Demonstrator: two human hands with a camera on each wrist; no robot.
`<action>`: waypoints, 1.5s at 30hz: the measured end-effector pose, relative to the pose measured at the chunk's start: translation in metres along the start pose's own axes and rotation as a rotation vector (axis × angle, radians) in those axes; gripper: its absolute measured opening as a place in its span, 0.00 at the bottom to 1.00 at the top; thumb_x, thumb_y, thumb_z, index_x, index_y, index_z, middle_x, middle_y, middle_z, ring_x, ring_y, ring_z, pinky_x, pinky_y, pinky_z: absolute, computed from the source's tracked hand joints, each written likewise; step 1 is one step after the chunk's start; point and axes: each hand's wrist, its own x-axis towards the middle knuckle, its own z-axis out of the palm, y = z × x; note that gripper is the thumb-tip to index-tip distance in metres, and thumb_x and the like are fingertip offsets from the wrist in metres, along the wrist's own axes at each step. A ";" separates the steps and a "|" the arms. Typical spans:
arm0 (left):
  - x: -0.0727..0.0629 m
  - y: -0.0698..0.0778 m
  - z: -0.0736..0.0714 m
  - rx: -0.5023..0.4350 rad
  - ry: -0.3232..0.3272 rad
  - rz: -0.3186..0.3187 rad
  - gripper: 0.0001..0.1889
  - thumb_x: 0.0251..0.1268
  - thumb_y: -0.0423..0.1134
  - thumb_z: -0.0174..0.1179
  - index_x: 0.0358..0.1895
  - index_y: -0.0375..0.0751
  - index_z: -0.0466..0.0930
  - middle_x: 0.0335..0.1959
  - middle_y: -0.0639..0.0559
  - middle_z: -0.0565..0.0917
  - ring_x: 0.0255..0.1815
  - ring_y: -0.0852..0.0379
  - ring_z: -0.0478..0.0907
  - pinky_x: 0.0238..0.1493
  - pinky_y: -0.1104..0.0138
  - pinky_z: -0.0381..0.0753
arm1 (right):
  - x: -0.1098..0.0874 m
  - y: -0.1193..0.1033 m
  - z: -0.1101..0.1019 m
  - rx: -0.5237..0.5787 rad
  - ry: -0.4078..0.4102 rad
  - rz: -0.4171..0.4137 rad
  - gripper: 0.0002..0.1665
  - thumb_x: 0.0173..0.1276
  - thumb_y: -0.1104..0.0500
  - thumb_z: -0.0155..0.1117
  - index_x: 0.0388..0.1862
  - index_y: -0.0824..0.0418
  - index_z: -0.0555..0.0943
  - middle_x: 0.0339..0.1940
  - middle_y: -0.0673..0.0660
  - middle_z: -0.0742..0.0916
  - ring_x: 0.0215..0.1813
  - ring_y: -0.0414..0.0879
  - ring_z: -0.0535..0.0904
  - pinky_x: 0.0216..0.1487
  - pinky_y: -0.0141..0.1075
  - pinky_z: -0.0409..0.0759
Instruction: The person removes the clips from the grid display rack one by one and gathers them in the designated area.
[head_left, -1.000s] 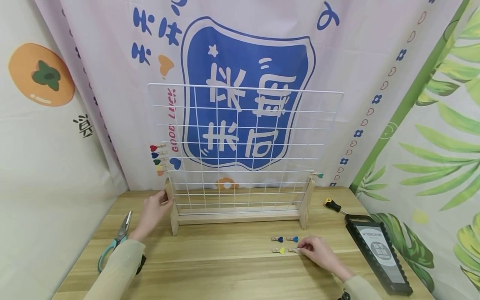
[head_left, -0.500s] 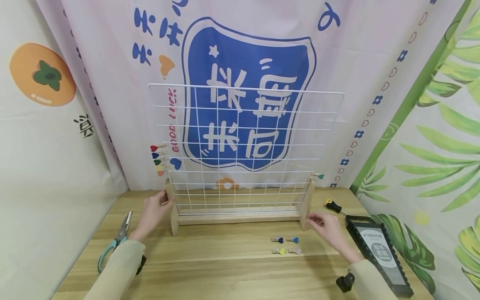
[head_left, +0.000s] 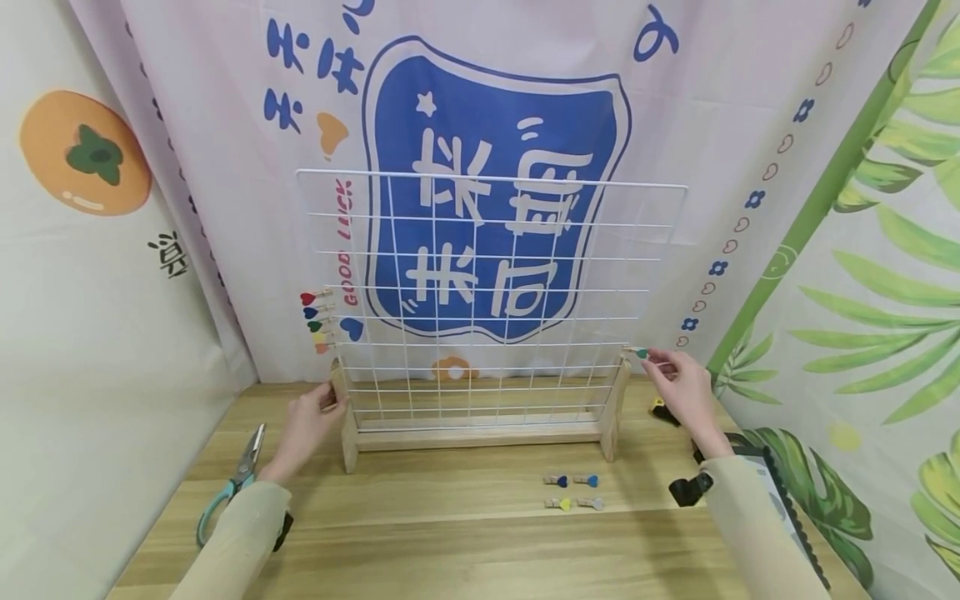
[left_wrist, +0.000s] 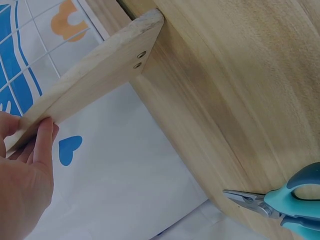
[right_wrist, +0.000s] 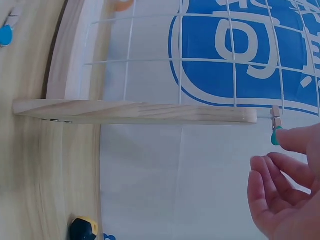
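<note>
A white wire grid [head_left: 480, 292] stands upright in a wooden stand [head_left: 480, 435]. My left hand [head_left: 306, 423] grips the top of the stand's left leg, thumb on one side and fingers on the other in the left wrist view. At the right edge, a mini clothespin with a green heart [head_left: 639, 352] is clipped to the grid. My right hand [head_left: 684, 392] has its thumb at that heart, pinching it, with the other fingers held below. Several heart clothespins [head_left: 315, 321] hang down the grid's left edge. Other clothespins [head_left: 561, 481] lie in two rows on the table.
Scissors with teal handles [head_left: 236, 483] lie on the table [head_left: 420, 533] at the left. At the right, a screwdriver [head_left: 663, 412] and a black-edged case [head_left: 780, 492] are partly covered by the right arm. A printed curtain [head_left: 247, 250] hangs behind.
My right hand has left the silver-grey clothespin on the table and risen past the stand's right leg to the green clothespin on the grid. The left hand keeps its place.
</note>
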 end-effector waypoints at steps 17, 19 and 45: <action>-0.001 0.002 0.000 0.006 0.008 0.011 0.14 0.66 0.29 0.59 0.51 0.22 0.79 0.47 0.25 0.84 0.48 0.31 0.85 0.46 0.50 0.87 | 0.006 -0.002 0.001 0.034 0.027 0.033 0.10 0.69 0.60 0.66 0.42 0.67 0.86 0.38 0.65 0.89 0.32 0.20 0.71 0.34 0.09 0.71; 0.000 0.002 -0.001 0.007 0.002 0.009 0.14 0.66 0.29 0.58 0.51 0.22 0.78 0.48 0.25 0.84 0.49 0.31 0.85 0.47 0.49 0.86 | 0.006 -0.002 0.001 0.035 0.036 0.028 0.10 0.68 0.60 0.67 0.41 0.67 0.86 0.37 0.66 0.89 0.32 0.19 0.71 0.33 0.09 0.71; 0.001 -0.002 0.000 -0.007 -0.017 0.001 0.13 0.67 0.29 0.58 0.51 0.22 0.78 0.48 0.25 0.84 0.50 0.32 0.84 0.48 0.49 0.86 | 0.000 0.002 -0.001 0.097 0.134 0.065 0.08 0.66 0.64 0.68 0.38 0.70 0.85 0.35 0.68 0.89 0.29 0.17 0.70 0.31 0.11 0.69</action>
